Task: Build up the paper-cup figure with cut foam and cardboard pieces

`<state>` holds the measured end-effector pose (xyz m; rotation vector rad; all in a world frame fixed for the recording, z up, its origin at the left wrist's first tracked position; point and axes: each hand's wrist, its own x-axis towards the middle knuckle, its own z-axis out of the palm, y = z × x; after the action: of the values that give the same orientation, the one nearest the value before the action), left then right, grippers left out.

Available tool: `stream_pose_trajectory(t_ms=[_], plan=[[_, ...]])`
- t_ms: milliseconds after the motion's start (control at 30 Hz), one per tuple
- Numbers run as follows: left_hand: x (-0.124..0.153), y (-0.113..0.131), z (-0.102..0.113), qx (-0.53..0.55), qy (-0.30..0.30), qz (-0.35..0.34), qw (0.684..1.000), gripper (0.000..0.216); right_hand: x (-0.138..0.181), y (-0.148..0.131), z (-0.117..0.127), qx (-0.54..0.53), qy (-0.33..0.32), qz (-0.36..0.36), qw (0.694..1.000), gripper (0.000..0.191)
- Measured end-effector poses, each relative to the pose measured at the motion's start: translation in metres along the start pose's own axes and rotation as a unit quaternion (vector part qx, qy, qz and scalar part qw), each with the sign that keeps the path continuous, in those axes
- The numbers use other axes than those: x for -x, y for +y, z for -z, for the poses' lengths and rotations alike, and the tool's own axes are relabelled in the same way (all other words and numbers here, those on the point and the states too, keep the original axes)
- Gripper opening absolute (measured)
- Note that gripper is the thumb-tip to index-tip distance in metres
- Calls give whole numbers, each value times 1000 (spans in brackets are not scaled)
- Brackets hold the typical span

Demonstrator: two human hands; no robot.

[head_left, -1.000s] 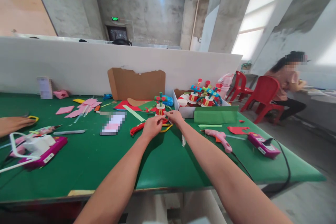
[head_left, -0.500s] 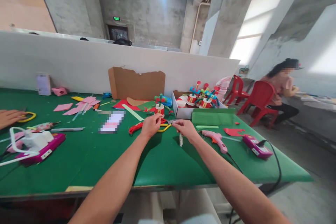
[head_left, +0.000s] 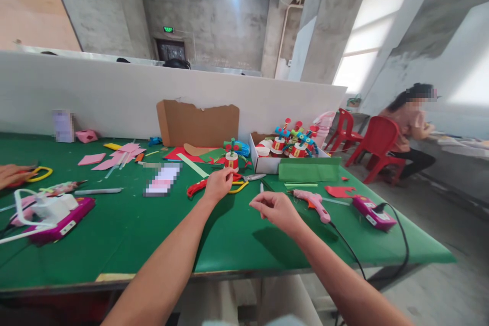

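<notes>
My left hand (head_left: 219, 186) is closed, its fingertips pinched together at the foot of a small robot figure (head_left: 231, 161) made from a red cup with a green head. Whether it grips the figure or some small piece, I cannot make out. Scissors (head_left: 239, 186) with red and yellow handles lie partly behind this hand, blades pointing right. My right hand (head_left: 278, 211) hovers over the table nearer to me, thumb and fingers drawn together. Anything in that pinch is too small or hidden. A slim white-tipped item (head_left: 262, 188) lies just beyond it.
To the right are a pink glue gun (head_left: 314, 205) and a purple power strip (head_left: 374, 214). A white box (head_left: 267, 165) holds several finished figures. Paper scraps (head_left: 126, 153) and a phone (head_left: 163, 179) lie left. Another person's hand (head_left: 15, 175) rests by yellow-handled scissors (head_left: 41, 174).
My right hand has drawn back from the scissor blades, toward me and slightly right. My left hand stays by the red figure.
</notes>
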<state>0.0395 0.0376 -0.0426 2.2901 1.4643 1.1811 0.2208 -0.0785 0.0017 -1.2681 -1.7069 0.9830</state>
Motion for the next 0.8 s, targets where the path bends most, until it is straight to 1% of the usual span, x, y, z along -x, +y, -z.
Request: stream_pose_trajectory(t_ms=[133,300,567,700,767,800], plan=[[0,0,0,-4,-6,5,1000,28,21,-10,-1,3,-28,12,1000,25],[-1,-3,-3,-19,-9,5,1000,27,46,-29,-6,5,-74,11,997,27],[-1,-7,-7,-24,-4,0,1000,26,80,-59,-14,28,-142,54,988,18],[0,-5,-6,-5,-2,7,1000,25,83,-63,-15,27,-195,92,976,17],[0,-4,-5,25,16,10,1000,29,77,-60,-17,26,-204,93,974,17],[0,-3,-5,50,27,6,998,35,74,-59,-18,23,-202,82,976,18]])
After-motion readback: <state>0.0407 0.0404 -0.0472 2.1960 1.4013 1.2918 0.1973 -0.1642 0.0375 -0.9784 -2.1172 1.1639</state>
